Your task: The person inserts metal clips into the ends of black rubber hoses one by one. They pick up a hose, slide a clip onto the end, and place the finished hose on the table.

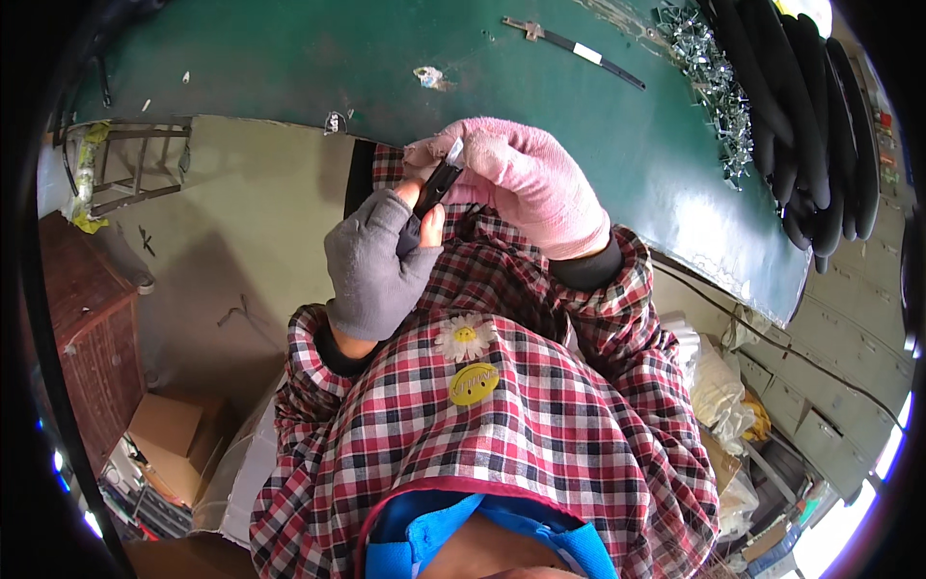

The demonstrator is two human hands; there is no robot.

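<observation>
Two hands on one small black part (436,185) w/ metal tip, held above lap: left hand (374,265) grips its base, right hand (526,179) pinches the top. Mid-fitting, prob.; next needs steady alignment. Green surface (318,58) behind.

part: slim black piece (436,185) with a metal tip
pose: tilted, tip up
place: pinched between both gloved hands

Workshop. Green worktop (289,58) with a heap of small shiny metal clips (716,82), a bundle of black foam tubes (805,116), a long metal strip tool (574,48). Grey drawer cabinets (830,386) beside, cardboard box (178,439) on bare concrete floor (251,222).
</observation>
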